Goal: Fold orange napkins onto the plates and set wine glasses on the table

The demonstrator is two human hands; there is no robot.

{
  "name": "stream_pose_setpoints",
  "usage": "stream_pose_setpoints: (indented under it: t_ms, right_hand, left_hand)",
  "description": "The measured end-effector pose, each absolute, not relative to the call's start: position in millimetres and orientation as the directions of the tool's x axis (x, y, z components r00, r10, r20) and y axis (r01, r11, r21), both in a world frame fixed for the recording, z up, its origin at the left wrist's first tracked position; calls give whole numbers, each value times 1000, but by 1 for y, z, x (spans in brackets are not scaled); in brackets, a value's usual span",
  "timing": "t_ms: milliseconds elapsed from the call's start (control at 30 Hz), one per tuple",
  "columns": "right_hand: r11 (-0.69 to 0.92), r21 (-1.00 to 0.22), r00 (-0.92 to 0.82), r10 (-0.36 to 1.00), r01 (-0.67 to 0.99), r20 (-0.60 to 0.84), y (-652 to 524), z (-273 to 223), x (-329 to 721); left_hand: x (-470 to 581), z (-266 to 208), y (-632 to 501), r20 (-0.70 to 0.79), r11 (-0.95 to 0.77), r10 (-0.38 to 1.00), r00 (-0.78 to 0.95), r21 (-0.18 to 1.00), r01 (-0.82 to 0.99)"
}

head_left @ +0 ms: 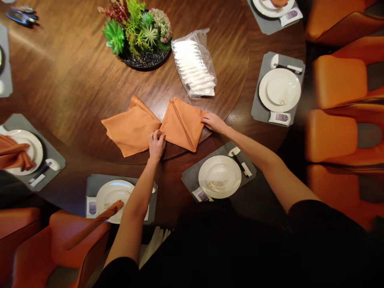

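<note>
Two orange cloth napkins lie side by side on the round wooden table. The right napkin (183,124) is folded into a rough square with a diagonal fold across it. My right hand (213,121) pinches its right corner. My left hand (156,146) has its fingers closed at the same napkin's left corner, where it meets the left napkin (130,130). That left napkin is spread in uneven layers, with one flap raised at the back. Right in front of me, a white plate (220,176) stands on a grey placemat with a spoon, chopsticks and a small packet.
A planter of succulents (144,60) and a clear bag of white packets (194,64) stand farther back. A twisted orange napkin (96,224) reaches over a plate (115,192) at left. More place settings (279,90) line the edge. Orange chairs (342,80) surround the table.
</note>
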State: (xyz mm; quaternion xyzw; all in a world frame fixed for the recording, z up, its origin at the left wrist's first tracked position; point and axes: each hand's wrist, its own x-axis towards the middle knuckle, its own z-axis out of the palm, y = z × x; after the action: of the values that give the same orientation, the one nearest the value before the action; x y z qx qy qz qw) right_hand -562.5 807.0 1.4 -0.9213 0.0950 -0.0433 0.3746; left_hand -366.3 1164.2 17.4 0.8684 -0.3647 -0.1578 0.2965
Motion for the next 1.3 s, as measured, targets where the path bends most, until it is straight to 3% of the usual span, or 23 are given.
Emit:
stream_pose_setpoints:
  t_ms: [133,367,633,733,967,1300]
  right_hand:
    - [-755,-651,995,-97,-79,-8,803,6,-559]
    - [-693,-632,924,-369,-346,-102,816,6,-534]
    - [-726,-546,906,-382,-417,-184,824,31,-533]
    - [-732,-505,888,-402,-457,-222,824,32,-532]
    - [-676,-493,825,-534,-548,-184,840,19,-498]
    - [-762,-506,914,-357,-403,-190,852,17,-460]
  left_hand:
    - [-364,22,1166,-100,-568,-720,686,652,-501]
    - [-349,25,1142,-164,-653,-557,814,692,-308]
    - [-355,42,1134,-309,-814,-558,770,383,-436]
    - [-361,46,1132,-300,-831,-537,789,350,-432]
    - [-358,33,1082,-170,-751,-535,827,544,-374]
    - [-339,16,1029,-134,-641,-586,799,680,-356]
